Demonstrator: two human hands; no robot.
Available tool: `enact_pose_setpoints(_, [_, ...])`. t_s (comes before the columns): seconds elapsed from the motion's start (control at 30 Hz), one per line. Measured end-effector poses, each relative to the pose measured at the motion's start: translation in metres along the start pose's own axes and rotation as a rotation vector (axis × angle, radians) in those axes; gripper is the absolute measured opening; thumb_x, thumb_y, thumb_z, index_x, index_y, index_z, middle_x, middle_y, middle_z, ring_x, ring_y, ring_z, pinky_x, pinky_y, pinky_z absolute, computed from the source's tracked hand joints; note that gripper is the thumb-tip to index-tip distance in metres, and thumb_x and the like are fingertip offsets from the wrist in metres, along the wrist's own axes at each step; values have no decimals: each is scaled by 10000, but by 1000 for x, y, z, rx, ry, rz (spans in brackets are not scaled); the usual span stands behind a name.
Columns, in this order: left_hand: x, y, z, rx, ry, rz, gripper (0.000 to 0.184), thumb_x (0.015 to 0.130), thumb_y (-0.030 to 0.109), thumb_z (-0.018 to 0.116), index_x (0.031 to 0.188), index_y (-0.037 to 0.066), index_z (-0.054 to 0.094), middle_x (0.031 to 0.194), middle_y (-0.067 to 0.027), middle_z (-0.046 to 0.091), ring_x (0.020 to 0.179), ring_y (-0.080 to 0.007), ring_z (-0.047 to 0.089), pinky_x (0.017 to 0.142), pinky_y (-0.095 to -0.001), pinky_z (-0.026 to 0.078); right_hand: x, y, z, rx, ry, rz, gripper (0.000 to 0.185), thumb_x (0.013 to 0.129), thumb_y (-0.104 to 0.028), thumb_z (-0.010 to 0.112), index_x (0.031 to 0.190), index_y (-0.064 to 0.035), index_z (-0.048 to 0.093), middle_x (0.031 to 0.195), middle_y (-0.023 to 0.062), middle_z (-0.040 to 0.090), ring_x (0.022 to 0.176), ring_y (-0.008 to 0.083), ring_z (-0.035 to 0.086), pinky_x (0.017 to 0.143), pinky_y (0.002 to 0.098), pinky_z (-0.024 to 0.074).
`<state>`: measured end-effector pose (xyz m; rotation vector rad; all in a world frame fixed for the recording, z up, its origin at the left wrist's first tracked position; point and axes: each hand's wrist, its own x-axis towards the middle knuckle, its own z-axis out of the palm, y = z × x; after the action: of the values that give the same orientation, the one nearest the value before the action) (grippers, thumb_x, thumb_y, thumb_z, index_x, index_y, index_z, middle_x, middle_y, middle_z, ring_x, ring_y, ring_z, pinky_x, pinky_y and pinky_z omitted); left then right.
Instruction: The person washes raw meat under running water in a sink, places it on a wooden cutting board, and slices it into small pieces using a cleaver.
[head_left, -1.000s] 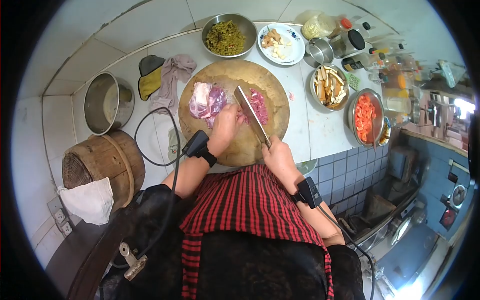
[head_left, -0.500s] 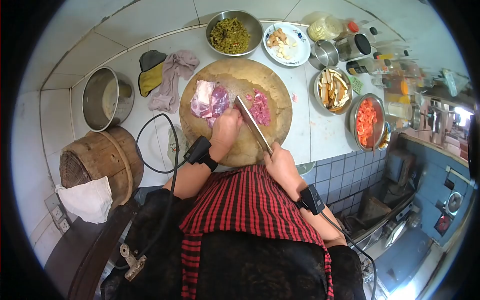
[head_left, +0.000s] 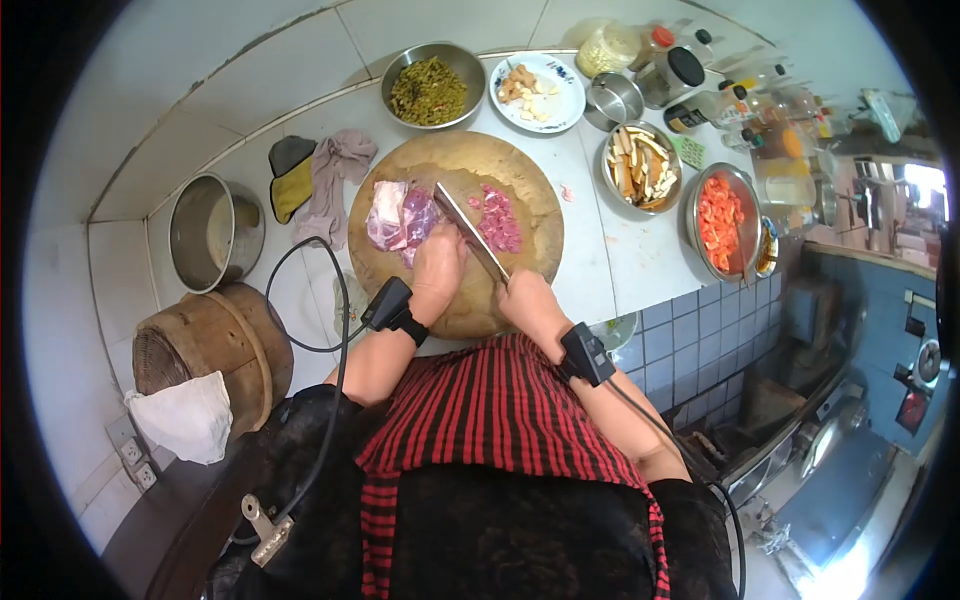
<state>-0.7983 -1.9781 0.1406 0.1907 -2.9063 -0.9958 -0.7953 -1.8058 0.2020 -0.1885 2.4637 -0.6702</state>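
A round wooden chopping board (head_left: 540, 215) lies in front of me. My right hand (head_left: 530, 300) is closed round the handle of a kitchen knife (head_left: 470, 228), whose blade slants up and left over the board. Just left of the blade, my left hand (head_left: 438, 270) has its fingers curled down against the near right side of a slab of raw meat (head_left: 392, 215); its fingertips are partly hidden. Small pieces of cut meat (head_left: 502, 220) lie in a pile to the right of the knife.
Behind the board stand a bowl of chopped greens (head_left: 428, 92) and a plate of ginger and garlic (head_left: 537, 95). Bowls of sliced mushrooms (head_left: 640, 168) and chopped tomato (head_left: 722, 225), plus several bottles, are at right. A metal pot (head_left: 215, 230), cloth (head_left: 335, 170) and wooden bucket (head_left: 215, 345) are at left.
The view has shifted, so the board and bowls sit lower and further left. Both hands keep their holds, and the knife stays beside my left fingers.
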Motion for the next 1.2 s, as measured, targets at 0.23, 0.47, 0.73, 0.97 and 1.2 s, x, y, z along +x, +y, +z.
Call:
enact_pose_setpoints(0.23, [4, 8, 5, -200, 182, -1, 188, 782, -54, 598, 963, -3, 593, 1059, -246, 567, 777, -411, 618, 726, -476, 525, -32, 22, -28, 81, 161, -58, 235, 861, -165, 575, 939, 57, 578, 797, 319, 645, 783, 493, 637, 736, 555, 512])
enact_pose_setpoints(0.47, [39, 29, 31, -459, 51, 7, 265, 768, -101, 534, 990, -9, 647, 925, -171, 651, 773, -286, 660, 728, -382, 544, 12, 37, -37, -213, 286, -37, 169, 849, -123, 574, 926, 24, 541, 747, 293, 642, 731, 458, 650, 671, 549, 513])
enact_pose_setpoints(0.73, [12, -21, 0, -361, 90, -272, 95, 804, 9, 630, 891, 45, 645, 667, -1, 600, 632, -141, 584, 620, -274, 496, -35, 38, -42, -334, 323, -211, 247, 781, -124, 658, 919, -23, 481, 717, 175, 660, 676, 357, 682, 585, 455, 541])
enact_pose_setpoints(0.97, [5, 39, -45, -466, 104, 180, 270, 791, -32, 492, 1004, 21, 650, 1143, -163, 643, 1074, -345, 609, 958, -393, 481, -41, 66, -52, -433, 407, -408, 263, 723, -108, 684, 877, -57, 477, 680, 115, 635, 621, 310, 663, 539, 422, 519])
enact_pose_setpoints(1.2, [-4, 74, -30, 130, -554, 466, 638, 992, 449, 414, 1525, 112, 321, 1622, -79, 217, 1510, -324, 103, 1204, -545, 88, -37, 63, -64, -519, 485, -518, 195, 733, -99, 648, 841, -71, 488, 642, 93, 617, 587, 295, 650, 518, 409, 506])
